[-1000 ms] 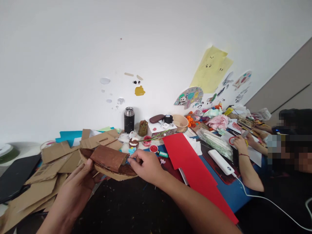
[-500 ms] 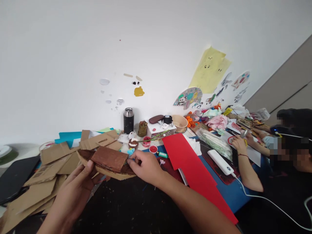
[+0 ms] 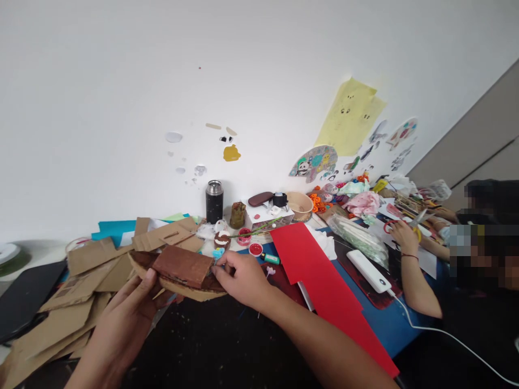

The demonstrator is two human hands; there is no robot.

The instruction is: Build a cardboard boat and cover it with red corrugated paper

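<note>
A model boat [image 3: 182,266] with a brown arched cover and a tan cardboard hull is held up in front of me, tilted slightly down to the right. My left hand [image 3: 140,297] grips its near side, thumb on the rim and fingers underneath. At the boat's right end, my right hand [image 3: 237,275] is closed in a pinch just beside the cover's edge. What the pinch holds, if anything, is hidden. A small light-blue piece [image 3: 218,253] shows right behind those fingertips; whether it touches them I cannot tell.
Cardboard pieces [image 3: 77,292] are heaped to the left. Behind the boat stand a black thermos [image 3: 214,202] and small paint pots [image 3: 255,249]. Red card [image 3: 320,286] and a white power bank [image 3: 368,270] lie right. A co-worker's hand [image 3: 405,237] holds scissors [image 3: 419,220].
My hands and the boat stay almost in place. On the right, the co-worker's hand has shifted slightly and the scissors' blades now show more clearly, spread apart.
</note>
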